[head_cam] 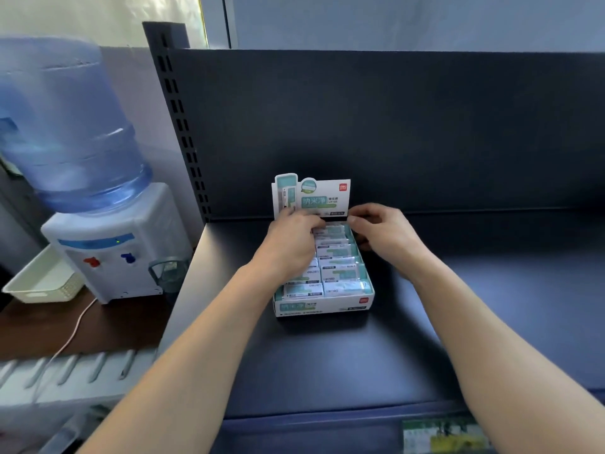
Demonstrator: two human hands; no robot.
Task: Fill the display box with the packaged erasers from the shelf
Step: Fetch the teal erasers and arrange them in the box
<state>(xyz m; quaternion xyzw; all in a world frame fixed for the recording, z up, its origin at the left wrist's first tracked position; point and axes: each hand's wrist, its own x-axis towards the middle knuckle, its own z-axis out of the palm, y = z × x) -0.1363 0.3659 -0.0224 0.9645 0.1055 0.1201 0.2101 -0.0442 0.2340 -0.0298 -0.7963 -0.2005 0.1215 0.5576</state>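
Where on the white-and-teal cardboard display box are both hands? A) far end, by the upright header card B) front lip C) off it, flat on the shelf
A: left hand and right hand both sit over the rear packaged erasers, right below the upright header card of the white-and-teal cardboard display box.

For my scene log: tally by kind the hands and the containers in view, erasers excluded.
White-and-teal cardboard display box: 1
Blue translucent water bottle: 1
Cream perforated plastic basket: 1
Clear bluish cup: 1
Bare hands: 2, left hand and right hand
Total: 6
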